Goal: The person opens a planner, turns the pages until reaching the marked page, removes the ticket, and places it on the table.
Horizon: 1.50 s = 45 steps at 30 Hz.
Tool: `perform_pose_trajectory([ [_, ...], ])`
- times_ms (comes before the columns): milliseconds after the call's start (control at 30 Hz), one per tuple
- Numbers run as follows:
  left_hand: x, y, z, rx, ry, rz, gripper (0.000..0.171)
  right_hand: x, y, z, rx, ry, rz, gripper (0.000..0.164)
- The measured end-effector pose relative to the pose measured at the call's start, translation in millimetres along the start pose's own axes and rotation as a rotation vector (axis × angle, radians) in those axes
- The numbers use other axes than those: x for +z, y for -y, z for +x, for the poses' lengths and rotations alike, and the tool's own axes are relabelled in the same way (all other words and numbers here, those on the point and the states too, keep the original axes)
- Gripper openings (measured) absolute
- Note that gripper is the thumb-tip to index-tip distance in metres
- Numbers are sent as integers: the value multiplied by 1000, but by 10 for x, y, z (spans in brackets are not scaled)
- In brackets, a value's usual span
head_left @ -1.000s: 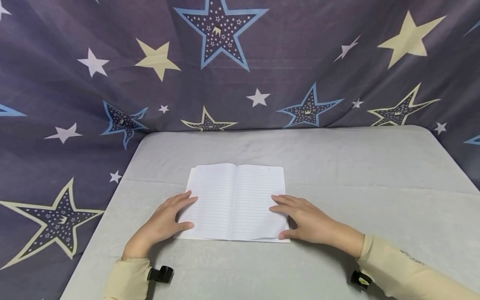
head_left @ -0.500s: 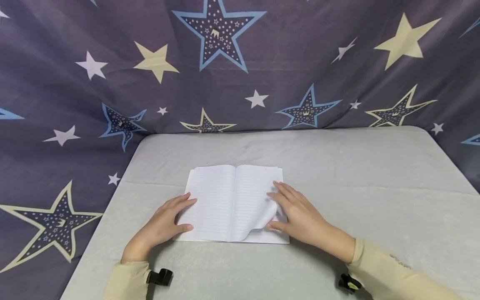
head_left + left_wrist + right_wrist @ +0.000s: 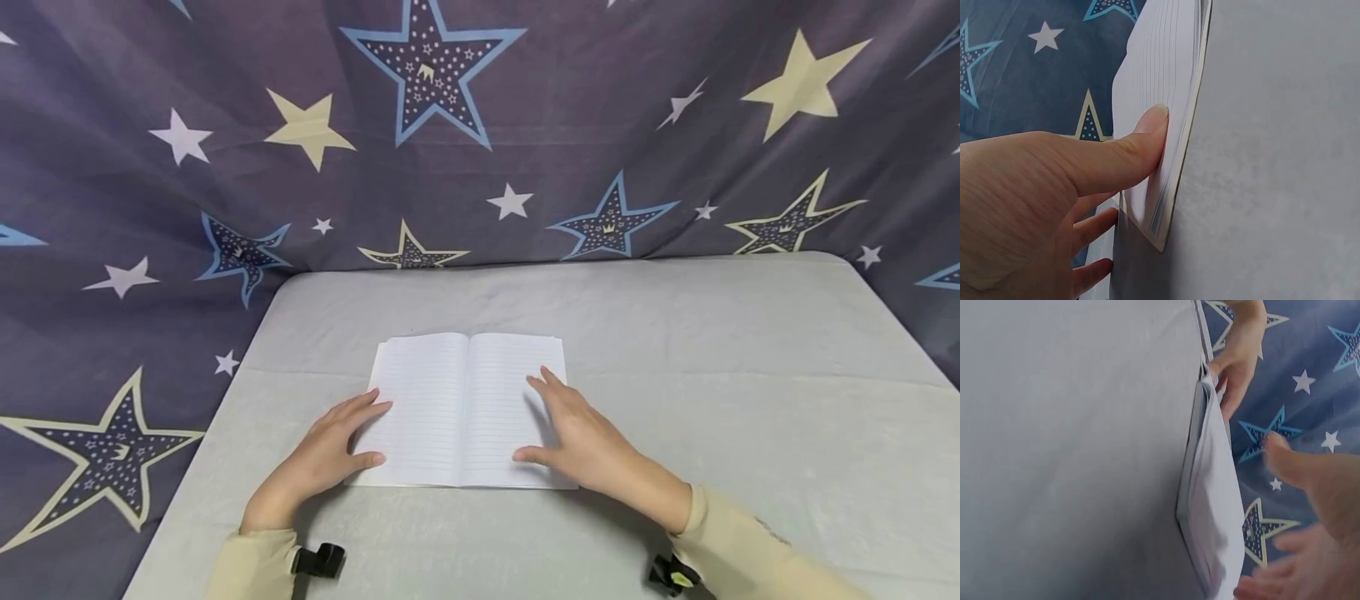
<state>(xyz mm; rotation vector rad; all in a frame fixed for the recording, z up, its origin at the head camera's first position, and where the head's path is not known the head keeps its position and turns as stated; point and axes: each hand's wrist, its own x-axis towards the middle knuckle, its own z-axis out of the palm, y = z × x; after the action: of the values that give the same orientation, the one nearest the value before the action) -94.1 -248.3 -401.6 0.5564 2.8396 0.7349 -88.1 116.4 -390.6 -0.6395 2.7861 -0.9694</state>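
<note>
A lined notebook (image 3: 427,408) lies spread on the table with blank ruled pages showing on both sides of its fold. On its left margin rests my left hand (image 3: 322,450), fingers and thumb spread. In the left wrist view the thumb (image 3: 1141,144) presses on the notebook's pages (image 3: 1163,56) near the lower corner. My right hand (image 3: 592,437) is over the right page with its fingers apart and nothing between them. The right wrist view shows the right hand (image 3: 1316,519) blurred, apart from the notebook (image 3: 1216,494).
A pale grey cloth covers the table (image 3: 712,350), with its far edge against a dark curtain (image 3: 570,108) printed with stars. Black straps with small devices sit at the left cuff (image 3: 318,560) and the right cuff (image 3: 672,575).
My right hand has moved left. The right page's lower corner, curled up beside its thumb half a second ago, now lies flat and is released. My left hand has stayed in place.
</note>
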Motion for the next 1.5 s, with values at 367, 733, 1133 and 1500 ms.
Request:
perform_pose_trajectory([
  [367, -6, 2, 25, 6, 1, -3, 69, -114, -342, -95, -161, 168, -165, 85],
  [733, -1, 5, 25, -5, 8, -3, 69, -40, -318, -64, -143, 73, -184, 60],
  [1133, 14, 22, 14, 5, 5, -3, 70, 60, -232, -7, 29, -76, -11, 104],
  [1500, 2, 75, -49, -12, -10, -13, 71, 270, 253, 115, -102, 2, 88, 88],
])
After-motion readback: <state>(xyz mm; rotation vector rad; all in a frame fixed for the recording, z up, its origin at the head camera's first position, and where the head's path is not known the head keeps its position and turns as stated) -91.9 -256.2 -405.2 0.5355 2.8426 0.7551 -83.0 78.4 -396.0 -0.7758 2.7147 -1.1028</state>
